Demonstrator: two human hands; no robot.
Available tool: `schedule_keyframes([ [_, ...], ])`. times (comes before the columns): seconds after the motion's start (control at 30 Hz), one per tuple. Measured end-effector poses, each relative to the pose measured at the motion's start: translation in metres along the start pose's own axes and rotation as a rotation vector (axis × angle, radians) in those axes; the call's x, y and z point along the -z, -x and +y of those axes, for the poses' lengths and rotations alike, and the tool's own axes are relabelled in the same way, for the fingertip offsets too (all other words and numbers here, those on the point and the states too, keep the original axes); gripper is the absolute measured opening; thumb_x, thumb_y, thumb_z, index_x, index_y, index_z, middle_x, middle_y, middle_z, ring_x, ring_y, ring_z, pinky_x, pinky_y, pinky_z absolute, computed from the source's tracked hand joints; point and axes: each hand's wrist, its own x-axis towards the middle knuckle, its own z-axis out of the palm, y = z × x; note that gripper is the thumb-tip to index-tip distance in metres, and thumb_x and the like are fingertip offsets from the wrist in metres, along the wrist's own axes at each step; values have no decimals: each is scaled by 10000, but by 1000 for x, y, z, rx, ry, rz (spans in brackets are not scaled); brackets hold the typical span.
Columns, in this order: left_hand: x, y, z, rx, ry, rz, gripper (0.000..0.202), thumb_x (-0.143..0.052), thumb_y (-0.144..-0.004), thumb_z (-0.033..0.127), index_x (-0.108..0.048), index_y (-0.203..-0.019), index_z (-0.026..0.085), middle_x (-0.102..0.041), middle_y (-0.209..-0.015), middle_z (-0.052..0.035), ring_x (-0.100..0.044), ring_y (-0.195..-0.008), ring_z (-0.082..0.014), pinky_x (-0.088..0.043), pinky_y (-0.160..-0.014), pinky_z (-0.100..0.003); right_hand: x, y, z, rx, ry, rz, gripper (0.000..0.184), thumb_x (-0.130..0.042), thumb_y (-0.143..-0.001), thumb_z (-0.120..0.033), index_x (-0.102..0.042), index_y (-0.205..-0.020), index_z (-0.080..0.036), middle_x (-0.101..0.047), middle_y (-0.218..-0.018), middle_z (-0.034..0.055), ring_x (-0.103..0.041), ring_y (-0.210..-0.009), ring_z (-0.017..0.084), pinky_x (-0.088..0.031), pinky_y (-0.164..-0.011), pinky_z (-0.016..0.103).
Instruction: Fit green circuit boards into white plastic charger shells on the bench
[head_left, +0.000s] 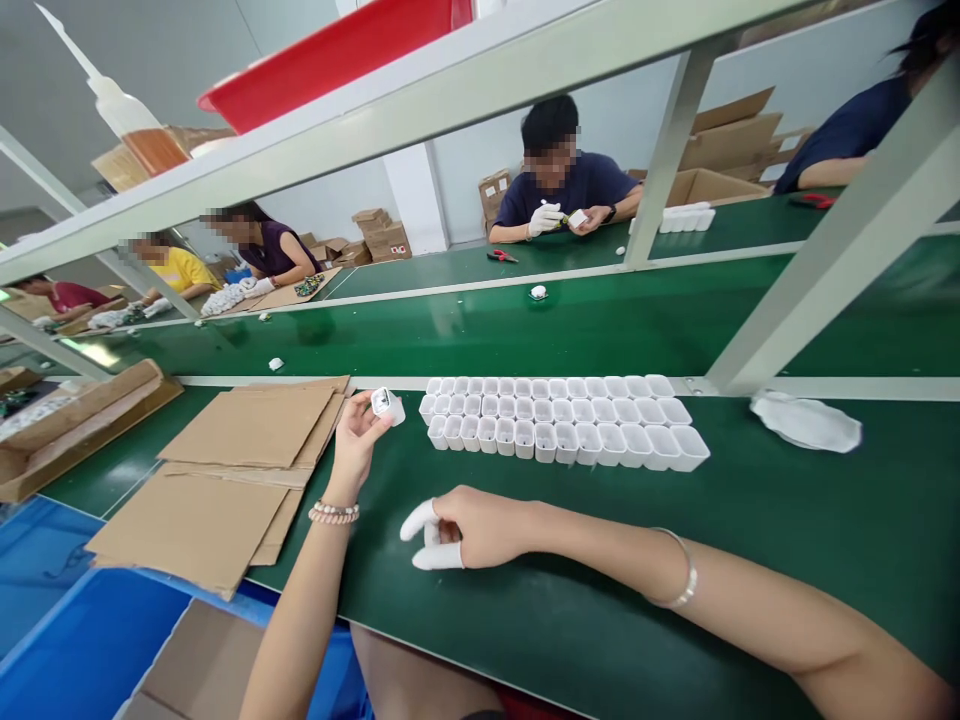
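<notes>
Between the thumb and fingers of my left hand [360,430] is a small white plastic housing [388,407], tilted so its open end shows something dark inside. My right hand [476,525] hovers over the green table, with white finger cots on its fingers. Its thumb and fingers are curved and apart, and nothing shows between them. Just beyond it stand rows of white plastic housings [559,415], open ends up, packed side by side. Some in the front row have small dark bits inside.
Flat cardboard sheets [232,430] lie at left, above a blue bin [112,620]. A white glove-like cloth [806,422] rests at right. Past the metal frame [679,150] runs a green belt [420,330] with a few white pieces. Co-workers [566,185] sit opposite.
</notes>
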Motion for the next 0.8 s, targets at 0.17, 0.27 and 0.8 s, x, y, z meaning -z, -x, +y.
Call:
schedule_keyframes([
  [0.17,9,-13,-29,92,-95,119,520,-881,-631,395,-599,-1010,179,-674,-1073,-65,-683,-953,-200,-514,-902,-366,-18,-23,55,-157,-564,-10,413,-724,-818,-462,-690,-1024,-107,-703,-813,46,-637,-574,94,-471,-559,214],
  [0.27,14,-30,-42,146,-170,126,462,-840,-701,395,-625,-1027,146,-688,-1056,-78,-670,-923,-193,-514,-902,-387,-19,-29,63,-135,-640,-1,461,-753,-776,-519,-687,-969,-106,-688,-772,28,-645,-574,97,-494,-578,227],
  [0.8,-73,-118,-45,62,-342,-87,289,-611,-940,374,-622,-1115,144,-662,-1059,-63,-653,-880,-168,-581,-768,-357,-17,-39,77,-80,-696,-141,681,-808,-571,-670,-679,-965,-130,-691,-747,-3,-677,-594,105,-548,-647,231],
])
